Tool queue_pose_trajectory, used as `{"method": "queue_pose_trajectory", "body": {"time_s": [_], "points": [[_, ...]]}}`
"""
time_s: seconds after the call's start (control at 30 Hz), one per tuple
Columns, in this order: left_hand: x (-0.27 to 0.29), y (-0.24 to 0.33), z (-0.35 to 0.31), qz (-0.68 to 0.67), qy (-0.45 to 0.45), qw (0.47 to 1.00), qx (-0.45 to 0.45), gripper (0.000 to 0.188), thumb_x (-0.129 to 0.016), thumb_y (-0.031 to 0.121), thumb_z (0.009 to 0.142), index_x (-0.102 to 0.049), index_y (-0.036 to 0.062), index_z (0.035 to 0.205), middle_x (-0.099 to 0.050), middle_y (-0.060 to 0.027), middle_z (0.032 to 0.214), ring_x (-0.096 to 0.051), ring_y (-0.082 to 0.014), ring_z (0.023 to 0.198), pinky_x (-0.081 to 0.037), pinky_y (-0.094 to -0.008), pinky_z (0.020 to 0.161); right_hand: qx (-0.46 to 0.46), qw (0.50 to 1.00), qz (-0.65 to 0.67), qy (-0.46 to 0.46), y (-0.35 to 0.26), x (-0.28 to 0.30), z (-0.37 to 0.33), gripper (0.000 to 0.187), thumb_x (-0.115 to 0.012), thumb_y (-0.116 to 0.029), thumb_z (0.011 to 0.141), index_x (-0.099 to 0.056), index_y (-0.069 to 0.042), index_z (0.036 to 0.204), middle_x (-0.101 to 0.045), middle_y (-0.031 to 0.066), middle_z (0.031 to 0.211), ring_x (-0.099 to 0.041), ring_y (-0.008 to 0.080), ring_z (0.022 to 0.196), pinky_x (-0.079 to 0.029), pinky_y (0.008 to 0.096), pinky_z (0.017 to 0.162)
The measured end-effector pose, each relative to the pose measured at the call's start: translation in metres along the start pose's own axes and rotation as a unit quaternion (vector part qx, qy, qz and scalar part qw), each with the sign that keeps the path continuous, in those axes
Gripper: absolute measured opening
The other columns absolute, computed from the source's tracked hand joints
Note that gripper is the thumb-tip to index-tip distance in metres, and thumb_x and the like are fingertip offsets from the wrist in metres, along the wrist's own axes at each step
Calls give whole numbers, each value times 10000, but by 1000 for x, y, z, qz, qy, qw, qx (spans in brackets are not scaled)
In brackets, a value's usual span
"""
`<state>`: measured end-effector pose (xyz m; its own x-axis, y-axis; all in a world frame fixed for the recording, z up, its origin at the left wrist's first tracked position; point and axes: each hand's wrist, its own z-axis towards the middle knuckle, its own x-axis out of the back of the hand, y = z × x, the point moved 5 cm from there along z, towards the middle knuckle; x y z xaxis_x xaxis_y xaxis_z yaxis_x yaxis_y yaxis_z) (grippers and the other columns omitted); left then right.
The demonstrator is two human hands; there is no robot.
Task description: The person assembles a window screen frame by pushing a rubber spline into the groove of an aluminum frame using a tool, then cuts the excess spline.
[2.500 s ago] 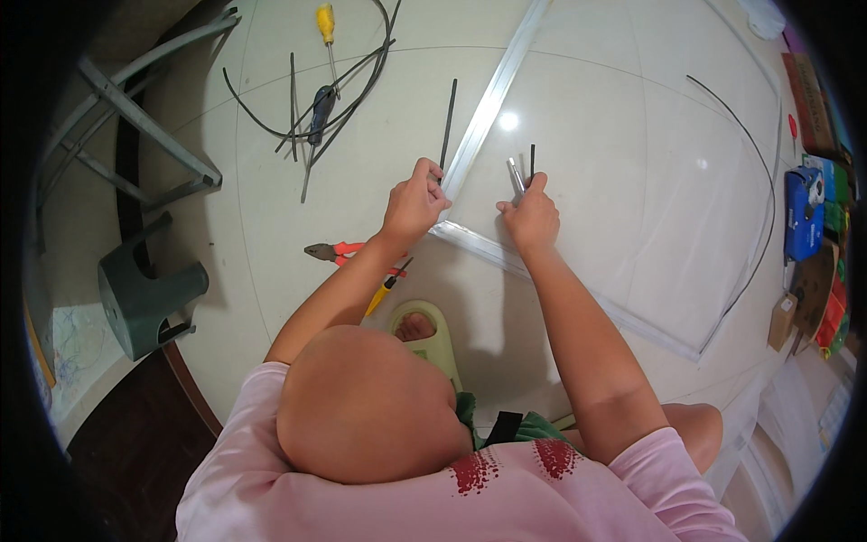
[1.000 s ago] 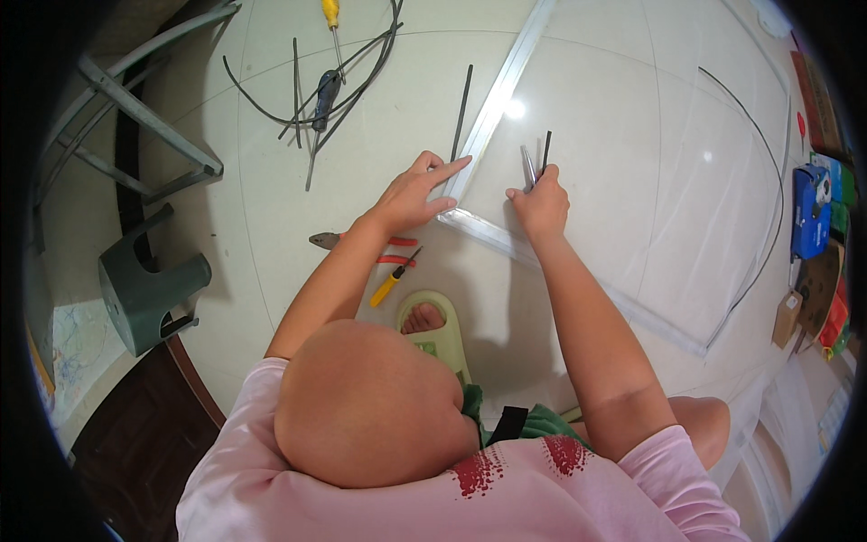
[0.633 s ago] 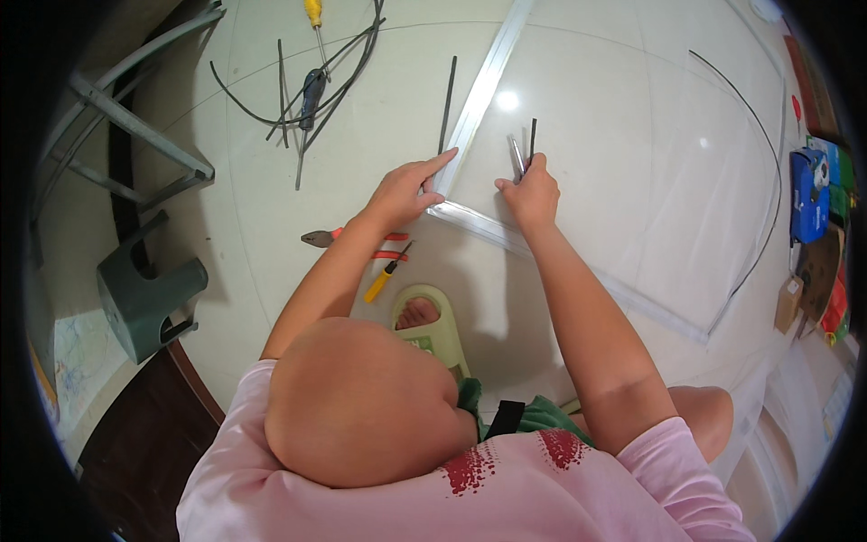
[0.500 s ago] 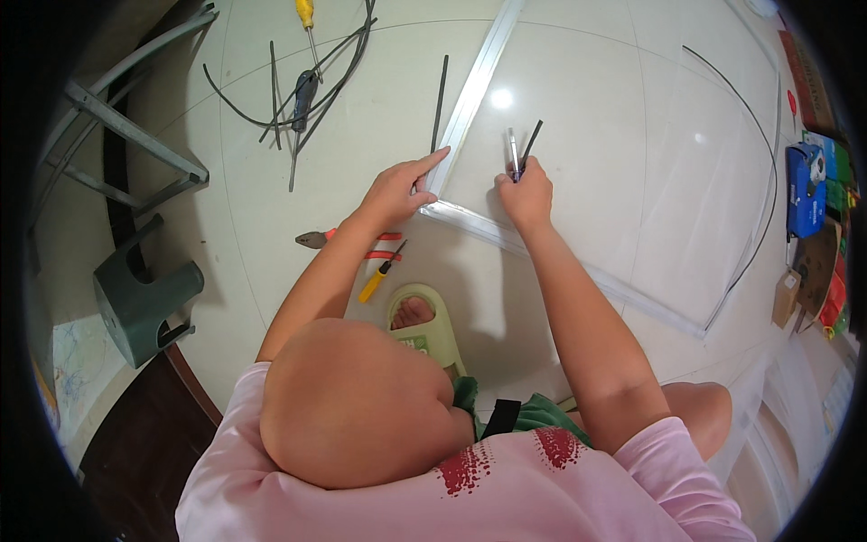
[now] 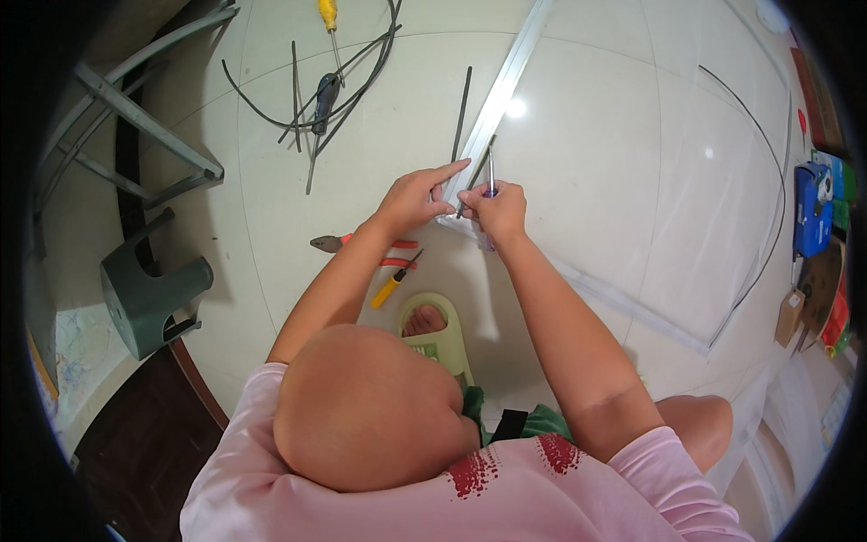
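Observation:
My left hand (image 5: pixel 415 200) grips the near-left corner of a silver metal frame (image 5: pixel 499 98) on the floor, index finger stretched along its side and thumb at the corner. My right hand (image 5: pixel 501 210) is closed just inside that corner. Held in it are a short black rubber strip (image 5: pixel 481 163) and a slim tool like a screwdriver, with a silver shaft (image 5: pixel 491 167) and a purplish handle mostly hidden by the palm. The strip's lower end meets the frame by my fingertips. Another black strip (image 5: pixel 462 113) lies just outside the frame's left side.
Red-handled pliers (image 5: pixel 329 243) and a small yellow screwdriver (image 5: pixel 386 291) lie near my left forearm. Farther off are a dark screwdriver (image 5: pixel 323 108), a yellow-handled one (image 5: pixel 328 14) and loose black strips (image 5: pixel 363 81). A green stool (image 5: pixel 149 294) stands left; a blue box (image 5: pixel 813 210) sits right.
My right hand has moved left to the frame's corner, bringing the strip and slim tool against it. My left hand stays on the corner. The whole view has shifted slightly.

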<state>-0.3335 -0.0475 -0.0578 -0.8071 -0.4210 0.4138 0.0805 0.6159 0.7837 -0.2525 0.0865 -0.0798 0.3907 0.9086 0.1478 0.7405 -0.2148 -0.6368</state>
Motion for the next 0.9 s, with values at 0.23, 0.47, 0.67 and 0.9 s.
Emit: {"method": "queue_pose_trajectory", "body": {"time_s": [0.23,0.47,0.67,0.9], "points": [[3,3,-2,12,20,999,-29,851,-774,43,610,-491,236,1389,-450,-39,698,-442,-157,643,-422,-305,636,2,999,-36,13,-4,-4,1,216,-790,-94,737,-607,5,682,-644,100,618,-619,151,497,-472,285,440],[3,4,-2,13,25,999,-32,860,-781,28,604,-495,243,1386,-418,-31,686,-412,-154,632,-409,-298,621,8,999,-30,39,-9,-2,-1,239,-800,-102,730,-597,13,679,-638,98,613,-611,145,493,-485,278,448],[3,4,-1,4,24,999,-28,849,-774,27,620,-491,248,1389,-389,-24,655,-393,-138,609,-402,-285,602,35,999,-17,17,-7,-1,3,222,-785,-102,741,-604,20,703,-640,104,613,-617,149,499,-499,282,484],[4,3,-2,14,27,999,-25,854,-769,26,628,-479,256,1397,-385,-17,640,-386,-130,594,-399,-279,588,57,998,-37,11,-4,0,0,140,-739,-50,744,-623,28,729,-651,104,626,-642,166,535,-514,292,544]]}}
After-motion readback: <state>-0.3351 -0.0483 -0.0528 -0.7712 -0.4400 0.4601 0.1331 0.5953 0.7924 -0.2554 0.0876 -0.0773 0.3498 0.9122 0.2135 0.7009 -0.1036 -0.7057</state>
